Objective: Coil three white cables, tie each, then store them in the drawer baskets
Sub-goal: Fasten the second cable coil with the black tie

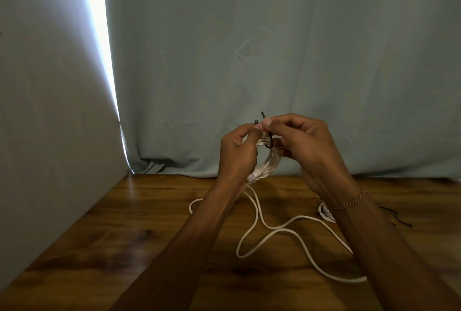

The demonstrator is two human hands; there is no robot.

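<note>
Both hands are raised above the wooden table (149, 223). Between them hangs a coiled white cable (270, 161) with a plug at its lower end. A black zip tie (269, 141) loops round the coil. My left hand (238, 153) pinches the tie's square head between thumb and forefinger. My right hand (304, 146) pinches the tie's thin tail, whose tip sticks up above the fingers. A loose white cable (274, 230) lies in wide bends on the table below. Part of another white cable bundle (325, 212) shows behind my right wrist.
A pale curtain (274, 61) hangs behind the table, with a bright gap of light at the left. A grey wall (50, 111) borders the table's left side. More black ties (396, 218) lie on the table at the right.
</note>
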